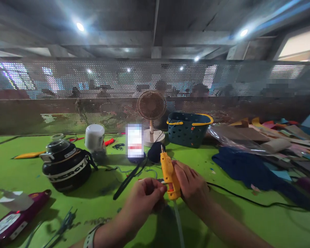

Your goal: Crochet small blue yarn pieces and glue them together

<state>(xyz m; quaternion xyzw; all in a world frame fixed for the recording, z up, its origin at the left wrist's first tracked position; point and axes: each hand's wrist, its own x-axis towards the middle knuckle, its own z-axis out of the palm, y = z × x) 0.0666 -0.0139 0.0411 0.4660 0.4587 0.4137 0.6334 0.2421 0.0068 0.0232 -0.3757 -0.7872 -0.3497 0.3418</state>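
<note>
My right hand (192,184) is wrapped round a yellow hot glue gun (167,169) whose metal nozzle points up and away from me. A long translucent glue stick (178,220) sticks out of its rear end, and a black cord (237,195) runs off to the right. My left hand (146,198) is closed in a pinch right beside the gun's lower body. What its fingertips hold, if anything, is too small and hidden to make out. Beyond the nozzle lies a dark rounded object (155,152), near a lit phone screen (135,141).
On the green tabletop (98,213), a black jug (67,168), a white bottle (94,136) and a purple power strip (23,217) stand left. A fan (151,106) and blue basket (187,131) stand ahead. Dark blue cloth (245,168) and heaped paper (276,137) lie right.
</note>
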